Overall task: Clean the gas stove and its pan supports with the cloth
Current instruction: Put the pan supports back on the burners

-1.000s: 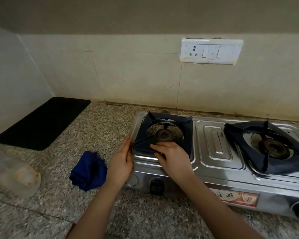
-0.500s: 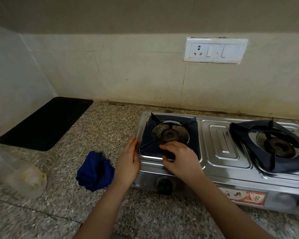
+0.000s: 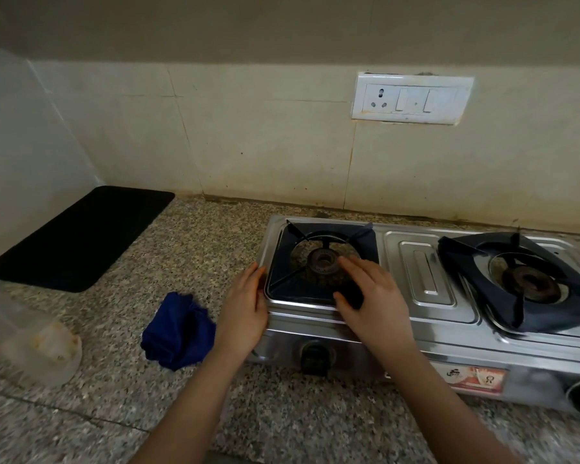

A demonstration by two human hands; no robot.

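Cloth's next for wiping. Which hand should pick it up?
Left. The left hand rests open against the stove's left edge, right beside the blue cloth on the counter, holding nothing. The right hand lies over the left pan support, farther from the cloth.

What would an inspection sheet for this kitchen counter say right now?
Surface: speckled granite counter.
Job's things: steel gas stove; left pan support seated, right pan support askew; blue cloth crumpled on the counter, untouched.
Clutter: black mat; clear plastic container.
Hands: left hand against the stove's left edge; right hand resting on the left pan support, fingers spread.
Cables: nothing seen.
Surroundings: tiled wall with switch plate.
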